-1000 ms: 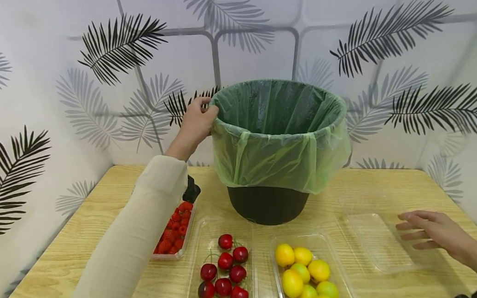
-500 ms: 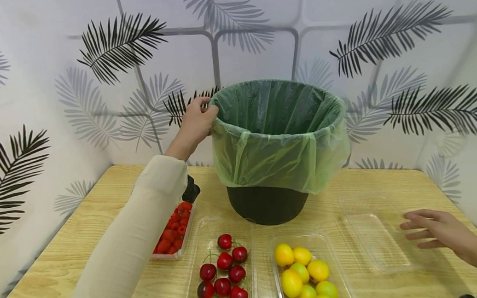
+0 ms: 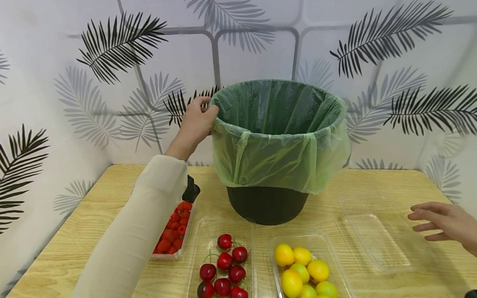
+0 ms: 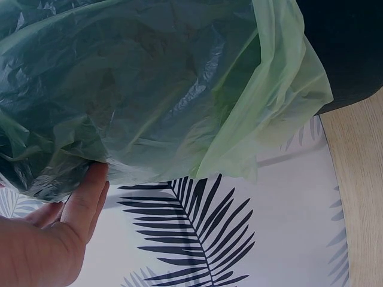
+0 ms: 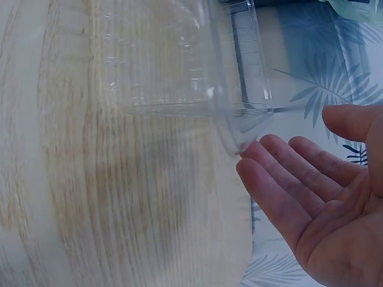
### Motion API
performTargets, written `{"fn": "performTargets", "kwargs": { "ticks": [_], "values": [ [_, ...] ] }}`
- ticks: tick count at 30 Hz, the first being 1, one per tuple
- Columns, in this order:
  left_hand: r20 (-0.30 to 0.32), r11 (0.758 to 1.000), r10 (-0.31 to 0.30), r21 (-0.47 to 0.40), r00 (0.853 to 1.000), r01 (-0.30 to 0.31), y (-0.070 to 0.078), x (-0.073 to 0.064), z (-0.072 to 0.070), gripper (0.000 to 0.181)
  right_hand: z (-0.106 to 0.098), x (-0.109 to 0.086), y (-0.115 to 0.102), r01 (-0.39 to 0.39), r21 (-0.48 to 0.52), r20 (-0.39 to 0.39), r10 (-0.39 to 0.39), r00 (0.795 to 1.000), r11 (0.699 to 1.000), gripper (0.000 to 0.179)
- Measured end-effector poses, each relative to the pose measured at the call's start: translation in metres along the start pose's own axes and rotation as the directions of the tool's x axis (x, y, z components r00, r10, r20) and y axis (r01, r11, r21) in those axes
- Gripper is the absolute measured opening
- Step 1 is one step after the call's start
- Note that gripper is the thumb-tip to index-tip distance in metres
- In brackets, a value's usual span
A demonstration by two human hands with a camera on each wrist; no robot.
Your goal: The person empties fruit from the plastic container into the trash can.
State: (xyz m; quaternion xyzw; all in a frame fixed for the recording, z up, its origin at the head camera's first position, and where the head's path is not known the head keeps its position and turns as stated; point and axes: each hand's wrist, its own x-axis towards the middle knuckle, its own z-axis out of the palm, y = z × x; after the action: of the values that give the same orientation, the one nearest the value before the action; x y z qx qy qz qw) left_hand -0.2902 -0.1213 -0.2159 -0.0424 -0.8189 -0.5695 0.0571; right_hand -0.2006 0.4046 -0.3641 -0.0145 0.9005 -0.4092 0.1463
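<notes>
So the left hand [image 3: 195,124] is still pinching the bag [image 3: 278,162] at the rim of the bin [image 3: 269,205], same spot. The right hand [image 3: 455,224] drifted further right, fingers relaxed with gaps between, near the clear tray [image 3: 379,240] right of the bin.

Bag [image 3: 281,160] translucent green; bin [image 3: 269,206] black; wall [image 3: 315,5] white, leaf-patterned.

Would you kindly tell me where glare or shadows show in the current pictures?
Head view: bright glare on the table, between the containers of cherries and yellow fruit; left wrist view: pale highlights on the green liner; right wrist view: a soft-edged shadow on the table, small glints on the clear container.
</notes>
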Motion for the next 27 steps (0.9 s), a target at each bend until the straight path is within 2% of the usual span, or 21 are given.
{"fn": "performTargets", "kwargs": {
  "ticks": [9, 18, 27],
  "values": [
    [0.007, 1.0, 0.002, -0.014, 1.0, -0.002, -0.002, 0.002, 0.0, 0.052, -0.005, -0.001, -0.002, 0.045, 0.0, -0.021, -0.045, 0.999, 0.999, 0.054],
    [0.006, 1.0, 0.001, -0.012, 1.0, -0.001, -0.001, 0.001, 0.0, 0.052, -0.009, 0.002, -0.017, 0.068, -0.082, -0.02, -0.07, 0.997, 0.994, 0.055],
    [0.004, 1.0, 0.003, -0.006, 1.0, -0.003, -0.002, 0.002, 0.0, 0.052, -0.007, 0.002, -0.026, 0.095, -0.016, 0.001, -0.095, 0.995, 0.995, 0.052]
  ]
}}
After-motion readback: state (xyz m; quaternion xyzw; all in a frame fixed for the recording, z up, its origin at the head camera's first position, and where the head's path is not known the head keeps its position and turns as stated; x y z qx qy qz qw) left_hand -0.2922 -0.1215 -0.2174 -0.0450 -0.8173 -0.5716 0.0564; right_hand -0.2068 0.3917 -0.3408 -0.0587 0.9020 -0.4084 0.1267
